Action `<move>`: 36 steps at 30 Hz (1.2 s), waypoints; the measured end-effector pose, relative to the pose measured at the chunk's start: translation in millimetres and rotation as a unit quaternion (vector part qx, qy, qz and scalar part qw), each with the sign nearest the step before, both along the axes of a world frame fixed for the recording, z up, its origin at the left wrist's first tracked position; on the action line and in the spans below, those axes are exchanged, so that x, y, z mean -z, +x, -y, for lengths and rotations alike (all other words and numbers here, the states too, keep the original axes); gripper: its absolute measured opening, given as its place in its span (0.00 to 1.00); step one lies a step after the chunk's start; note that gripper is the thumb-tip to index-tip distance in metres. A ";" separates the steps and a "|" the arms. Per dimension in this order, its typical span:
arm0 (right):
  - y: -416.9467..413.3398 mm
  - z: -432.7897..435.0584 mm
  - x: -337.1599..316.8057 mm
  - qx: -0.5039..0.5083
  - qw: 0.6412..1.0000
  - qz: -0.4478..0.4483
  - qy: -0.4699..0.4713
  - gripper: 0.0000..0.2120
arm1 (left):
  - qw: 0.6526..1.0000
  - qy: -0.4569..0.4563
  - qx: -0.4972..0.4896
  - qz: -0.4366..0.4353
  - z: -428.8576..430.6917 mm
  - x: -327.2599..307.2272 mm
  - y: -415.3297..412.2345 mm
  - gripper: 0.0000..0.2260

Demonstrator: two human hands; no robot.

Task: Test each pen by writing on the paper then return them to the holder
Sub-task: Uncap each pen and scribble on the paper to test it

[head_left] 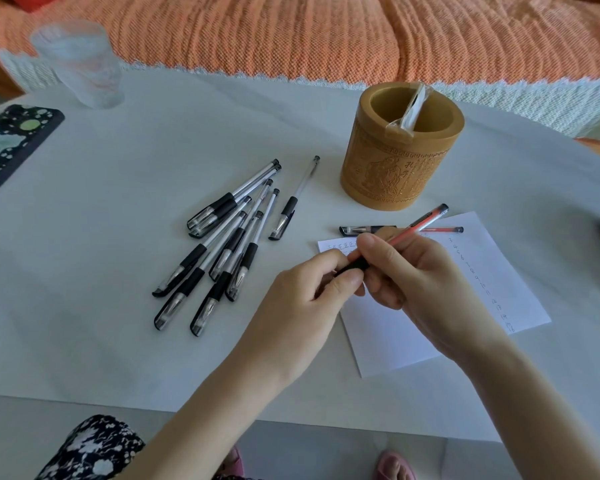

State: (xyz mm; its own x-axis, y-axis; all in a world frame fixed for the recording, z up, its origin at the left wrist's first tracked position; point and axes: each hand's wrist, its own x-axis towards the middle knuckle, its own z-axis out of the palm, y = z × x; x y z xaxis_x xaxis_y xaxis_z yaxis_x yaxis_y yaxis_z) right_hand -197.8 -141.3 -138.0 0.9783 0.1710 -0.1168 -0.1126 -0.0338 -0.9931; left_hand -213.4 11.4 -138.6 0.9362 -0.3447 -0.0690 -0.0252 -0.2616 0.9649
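Our white table (118,237) stands before an orange-covered sofa (291,32). At one o'clock the carved holder (395,168), bearing Chinese characters, holds only a plastic-wrapped item (411,110). Our paper (471,289) shows handwritten numbers. Both our left hand (312,292) and right hand (406,271) pinch the red pen (416,225) above it; black pens (222,244) lie at ten o'clock.

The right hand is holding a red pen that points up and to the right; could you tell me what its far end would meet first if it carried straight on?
Probably nothing: the red pen in the right hand aims past the holder, over bare table. Depth is unclear.
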 end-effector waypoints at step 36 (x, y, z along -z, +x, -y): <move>30.7 39.7 -0.7 0.271 0.962 -0.040 0.023 0.19 | 0.935 0.339 0.026 0.099 -4.7 7.5 -9.2 0.21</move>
